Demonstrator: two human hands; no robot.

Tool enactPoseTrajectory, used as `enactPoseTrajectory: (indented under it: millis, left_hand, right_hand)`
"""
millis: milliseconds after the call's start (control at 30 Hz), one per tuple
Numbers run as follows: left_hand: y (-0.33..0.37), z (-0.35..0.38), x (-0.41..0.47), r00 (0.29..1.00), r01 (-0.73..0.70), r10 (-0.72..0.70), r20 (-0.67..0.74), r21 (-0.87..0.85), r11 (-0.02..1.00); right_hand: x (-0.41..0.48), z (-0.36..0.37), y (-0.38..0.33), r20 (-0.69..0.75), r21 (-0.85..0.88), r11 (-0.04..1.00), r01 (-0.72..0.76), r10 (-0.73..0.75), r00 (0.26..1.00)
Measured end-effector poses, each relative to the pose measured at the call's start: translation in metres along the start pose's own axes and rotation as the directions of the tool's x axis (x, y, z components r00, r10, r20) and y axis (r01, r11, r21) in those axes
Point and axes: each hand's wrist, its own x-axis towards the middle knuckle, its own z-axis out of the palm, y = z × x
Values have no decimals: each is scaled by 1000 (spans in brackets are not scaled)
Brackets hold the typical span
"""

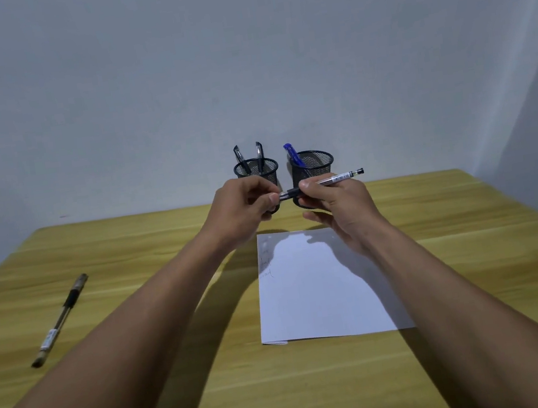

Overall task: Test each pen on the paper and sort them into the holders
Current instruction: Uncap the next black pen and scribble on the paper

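Both hands hold one clear-barrelled pen (336,178) level above the far edge of the white paper (318,293). My right hand (337,208) grips its barrel by the black grip. My left hand (244,207) pinches the tip end, where a cap or the tip sits; which one I cannot tell. Behind the hands stand two black mesh holders. The left holder (256,169) has two black pens in it. The right holder (312,163) has a blue pen (293,155). Another black pen (60,317) lies on the table at the left.
The wooden table (164,253) meets a plain grey wall close behind the holders. Faint scribbles (265,265) mark the paper's upper left corner. My forearms stretch across the table's near half.
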Motion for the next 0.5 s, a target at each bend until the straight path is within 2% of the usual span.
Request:
enactPoseTrajectory:
  millis: [133, 233, 367, 500]
  left_hand:
    - [5, 2, -2, 999, 23, -28, -38, -118, 993]
    - [6, 1, -4, 998, 37, -44, -50, -146, 989]
    - [-1, -8, -3, 998, 62, -62, 10, -86, 994]
    - [0, -13, 0, 999, 45, -45, 0, -87, 995]
  right_hand:
    - [-1, 7, -1, 8, 97, 995, -11, 10, 1000]
    - [-2, 10, -1, -2, 124, 992, -13, 13, 1000]
    - [-5, 8, -4, 45, 5, 999, -34, 34, 998]
    - [-9, -2, -20, 105, 4, 997, -77, 76, 992]
